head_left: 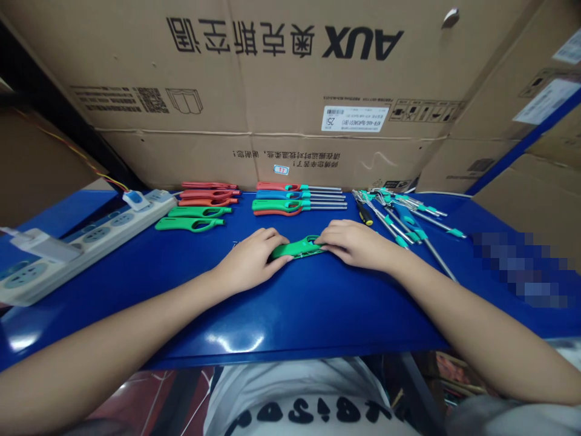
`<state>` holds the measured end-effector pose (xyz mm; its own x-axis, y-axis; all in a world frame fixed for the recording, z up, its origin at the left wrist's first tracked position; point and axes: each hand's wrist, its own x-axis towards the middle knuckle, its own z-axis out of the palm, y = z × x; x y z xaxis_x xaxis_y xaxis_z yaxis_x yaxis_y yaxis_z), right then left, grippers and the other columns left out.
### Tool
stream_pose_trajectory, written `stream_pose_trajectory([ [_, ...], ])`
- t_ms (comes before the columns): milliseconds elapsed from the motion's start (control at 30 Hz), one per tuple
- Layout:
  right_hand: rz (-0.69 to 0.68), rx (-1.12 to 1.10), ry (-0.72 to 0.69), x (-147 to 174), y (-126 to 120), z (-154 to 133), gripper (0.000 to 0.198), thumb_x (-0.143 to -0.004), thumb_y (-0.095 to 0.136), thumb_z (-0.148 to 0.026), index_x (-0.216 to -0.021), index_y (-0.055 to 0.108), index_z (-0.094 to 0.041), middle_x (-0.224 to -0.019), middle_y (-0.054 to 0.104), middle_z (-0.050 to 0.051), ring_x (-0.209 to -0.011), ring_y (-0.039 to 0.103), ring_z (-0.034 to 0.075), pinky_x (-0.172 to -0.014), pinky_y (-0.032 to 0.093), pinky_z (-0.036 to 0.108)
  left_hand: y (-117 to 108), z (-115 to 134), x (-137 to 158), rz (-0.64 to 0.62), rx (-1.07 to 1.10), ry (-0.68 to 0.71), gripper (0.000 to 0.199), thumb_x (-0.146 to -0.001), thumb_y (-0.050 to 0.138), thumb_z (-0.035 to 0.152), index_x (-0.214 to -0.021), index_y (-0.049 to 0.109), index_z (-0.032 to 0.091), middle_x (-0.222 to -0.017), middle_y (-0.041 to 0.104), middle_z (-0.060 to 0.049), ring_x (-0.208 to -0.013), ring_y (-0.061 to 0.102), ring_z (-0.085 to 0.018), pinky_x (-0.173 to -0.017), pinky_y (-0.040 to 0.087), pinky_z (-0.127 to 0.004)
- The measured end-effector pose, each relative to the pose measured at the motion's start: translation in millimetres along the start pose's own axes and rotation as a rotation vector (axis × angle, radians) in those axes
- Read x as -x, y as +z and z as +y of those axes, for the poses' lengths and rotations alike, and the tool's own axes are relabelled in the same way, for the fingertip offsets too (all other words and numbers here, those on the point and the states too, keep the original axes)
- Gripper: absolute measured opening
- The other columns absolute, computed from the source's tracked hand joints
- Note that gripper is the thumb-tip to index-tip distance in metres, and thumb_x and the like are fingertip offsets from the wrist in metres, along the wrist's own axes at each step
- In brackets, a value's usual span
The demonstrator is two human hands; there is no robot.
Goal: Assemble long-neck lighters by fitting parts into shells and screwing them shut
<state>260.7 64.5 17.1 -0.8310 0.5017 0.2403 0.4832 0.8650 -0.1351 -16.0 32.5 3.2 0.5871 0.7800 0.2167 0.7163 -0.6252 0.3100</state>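
Observation:
Just above the middle of the blue table, a green lighter handle [297, 248] lies between my two hands. My left hand [254, 257] grips its left end, thumb in front and fingers behind. At the other end, by the trigger loop, the fingers of my right hand [351, 243] are pinched on the handle; the fingertips hide that end. Behind my hands lie lighters with metal tubes [299, 206], in red, blue, green and orange. Further left rest red, orange and green handles [197, 212] without tubes.
Several metal lighter tubes with teal ends and wires [399, 218] lie in a pile to the right, beside a black-and-yellow screwdriver [364, 213]. A white power strip [91, 248] with plugs runs along the left. A cardboard wall [281, 79] closes off the back of the blue table [290, 315].

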Motion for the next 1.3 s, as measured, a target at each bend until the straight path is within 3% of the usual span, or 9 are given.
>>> stream_pose_trajectory([
  [533,-0.002,-0.08,-0.002,2.0,-1.2,2.0,0.02,-0.099,0.055,-0.025,-0.107,0.072,-0.017,-0.099,0.073,0.009,-0.092,0.062,0.023,-0.085,0.051,0.038,-1.4,1.6,-0.2,-0.016,-0.026,0.004,0.033,-0.099,0.054,0.043,-0.117,0.065,0.017,-0.114,0.065,-0.01,-0.107,0.06,-0.028,-0.094,0.051,-0.043],
  [800,-0.021,0.089,-0.025,-1.3,-1.2,-4.6,0.023,-0.1,0.051,-0.025,-0.103,0.071,-0.016,-0.092,0.072,0.011,-0.087,0.06,0.024,-0.081,0.05,0.039,-0.3,-0.4,-0.4,-0.001,-0.001,0.013,0.032,-0.098,0.055,0.042,-0.116,0.066,0.018,-0.113,0.065,-0.01,-0.106,0.06,-0.028,-0.095,0.051,-0.044],
  [1033,0.023,-0.095,0.013,2.5,2.3,2.1,0.019,-0.099,0.053,-0.026,-0.103,0.07,-0.018,-0.104,0.07,0.01,-0.098,0.063,0.023,-0.087,0.052,0.038,-0.1,-0.6,-0.9,0.002,-0.007,0.018,0.033,-0.098,0.055,0.044,-0.115,0.066,0.018,-0.113,0.066,-0.009,-0.106,0.061,-0.027,-0.095,0.051,-0.043],
  [1300,-0.011,-0.091,0.011,2.4,-3.2,-1.5,0.015,-0.095,0.06,-0.027,-0.102,0.07,-0.019,-0.104,0.069,0.01,-0.096,0.065,0.023,-0.086,0.053,0.037,-6.6,5.1,1.9,-0.005,-0.161,0.074,0.031,-0.097,0.055,0.04,-0.117,0.068,0.02,-0.109,0.067,-0.009,-0.102,0.064,-0.026,-0.086,0.053,-0.038],
])
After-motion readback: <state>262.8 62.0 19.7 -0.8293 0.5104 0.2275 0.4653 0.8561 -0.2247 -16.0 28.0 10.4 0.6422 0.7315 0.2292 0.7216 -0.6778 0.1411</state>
